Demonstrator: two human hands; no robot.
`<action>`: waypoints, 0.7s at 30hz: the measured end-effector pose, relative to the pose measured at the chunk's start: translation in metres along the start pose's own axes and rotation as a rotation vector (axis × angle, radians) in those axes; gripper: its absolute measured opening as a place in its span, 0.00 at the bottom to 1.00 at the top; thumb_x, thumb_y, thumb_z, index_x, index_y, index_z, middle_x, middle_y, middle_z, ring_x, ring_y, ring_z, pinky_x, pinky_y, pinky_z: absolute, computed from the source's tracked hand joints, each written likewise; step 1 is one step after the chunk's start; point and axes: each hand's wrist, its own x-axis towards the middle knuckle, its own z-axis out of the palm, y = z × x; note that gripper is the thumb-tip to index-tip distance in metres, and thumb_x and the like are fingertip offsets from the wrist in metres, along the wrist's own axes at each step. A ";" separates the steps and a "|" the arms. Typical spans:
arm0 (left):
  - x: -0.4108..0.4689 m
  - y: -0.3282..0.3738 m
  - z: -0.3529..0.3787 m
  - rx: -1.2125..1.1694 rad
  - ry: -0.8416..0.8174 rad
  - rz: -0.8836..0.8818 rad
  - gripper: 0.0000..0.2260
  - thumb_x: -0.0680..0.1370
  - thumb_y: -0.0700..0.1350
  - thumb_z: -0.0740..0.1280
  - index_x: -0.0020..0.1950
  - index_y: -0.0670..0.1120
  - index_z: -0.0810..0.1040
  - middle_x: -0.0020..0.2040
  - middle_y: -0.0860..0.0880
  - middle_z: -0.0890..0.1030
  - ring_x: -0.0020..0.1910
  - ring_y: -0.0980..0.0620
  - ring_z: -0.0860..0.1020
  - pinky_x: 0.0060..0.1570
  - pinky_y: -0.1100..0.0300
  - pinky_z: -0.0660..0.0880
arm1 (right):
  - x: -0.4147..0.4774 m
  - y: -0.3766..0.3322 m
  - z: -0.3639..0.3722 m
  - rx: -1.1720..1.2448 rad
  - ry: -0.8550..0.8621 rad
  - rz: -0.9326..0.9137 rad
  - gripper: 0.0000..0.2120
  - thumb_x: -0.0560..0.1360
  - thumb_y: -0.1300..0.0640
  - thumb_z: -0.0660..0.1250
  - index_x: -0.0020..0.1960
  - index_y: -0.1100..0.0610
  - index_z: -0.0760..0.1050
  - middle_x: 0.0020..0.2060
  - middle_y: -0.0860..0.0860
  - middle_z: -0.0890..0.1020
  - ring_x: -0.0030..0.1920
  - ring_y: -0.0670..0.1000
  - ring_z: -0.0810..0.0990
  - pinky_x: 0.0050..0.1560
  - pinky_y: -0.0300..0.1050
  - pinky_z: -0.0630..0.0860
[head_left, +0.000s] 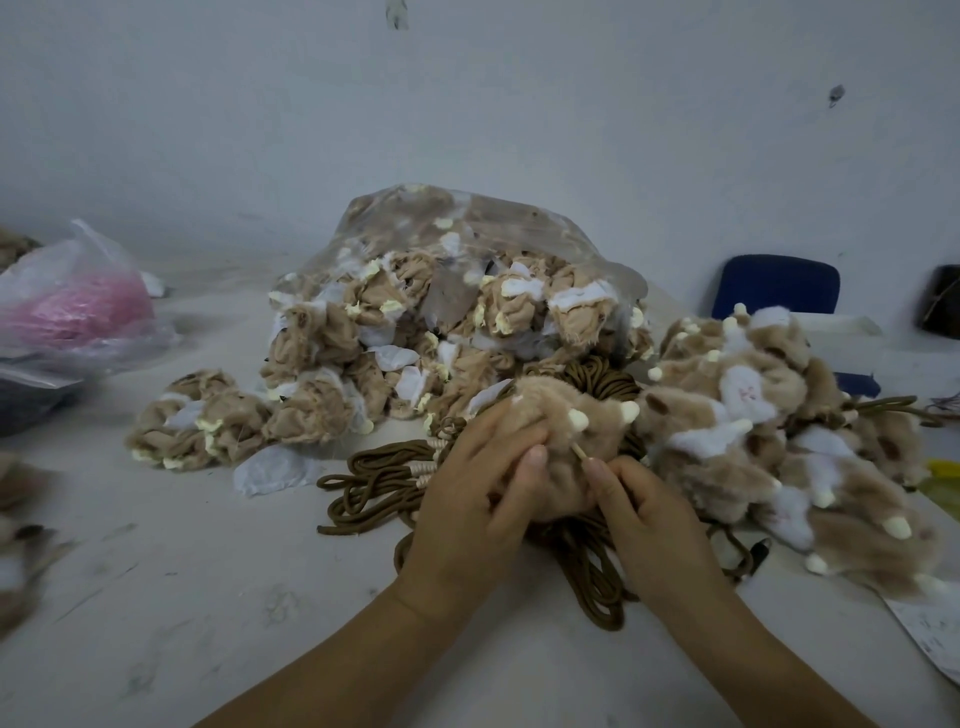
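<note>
A plush toy (566, 431) is clasped in curled fingers of the left hand (467, 504); a stick (579, 452) (thin, pale) is pinched by the right hand (654, 525).

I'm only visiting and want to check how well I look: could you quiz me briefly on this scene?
1. True or false: the left hand grips the tan furry plush piece.
2. What do the fingers of the right hand pinch? A) a thin pale wooden stick B) a pair of scissors C) a pink thread
3. What lies on the white table beneath both hands?

Key: 1 true. 2 A. 3 coiled brown cords.
</note>
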 end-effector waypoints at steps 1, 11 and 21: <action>0.000 0.001 -0.001 -0.082 0.015 -0.072 0.13 0.81 0.49 0.59 0.57 0.48 0.81 0.60 0.57 0.80 0.64 0.59 0.75 0.63 0.68 0.69 | 0.000 0.001 -0.001 -0.011 -0.003 -0.002 0.18 0.72 0.37 0.55 0.33 0.49 0.70 0.29 0.46 0.75 0.29 0.42 0.72 0.29 0.34 0.66; 0.005 -0.009 -0.004 -0.072 -0.049 -0.367 0.03 0.80 0.42 0.66 0.52 0.49 0.77 0.51 0.50 0.79 0.51 0.54 0.77 0.52 0.55 0.76 | -0.003 -0.001 0.003 -0.070 -0.008 -0.067 0.22 0.71 0.34 0.54 0.36 0.52 0.72 0.34 0.47 0.77 0.33 0.45 0.75 0.33 0.43 0.69; 0.008 -0.016 -0.015 -0.306 0.099 -0.463 0.13 0.82 0.42 0.63 0.49 0.62 0.79 0.45 0.61 0.83 0.46 0.63 0.80 0.41 0.70 0.75 | 0.001 0.011 -0.004 -0.414 -0.052 -0.169 0.22 0.72 0.32 0.48 0.37 0.46 0.71 0.28 0.46 0.74 0.31 0.44 0.74 0.29 0.39 0.68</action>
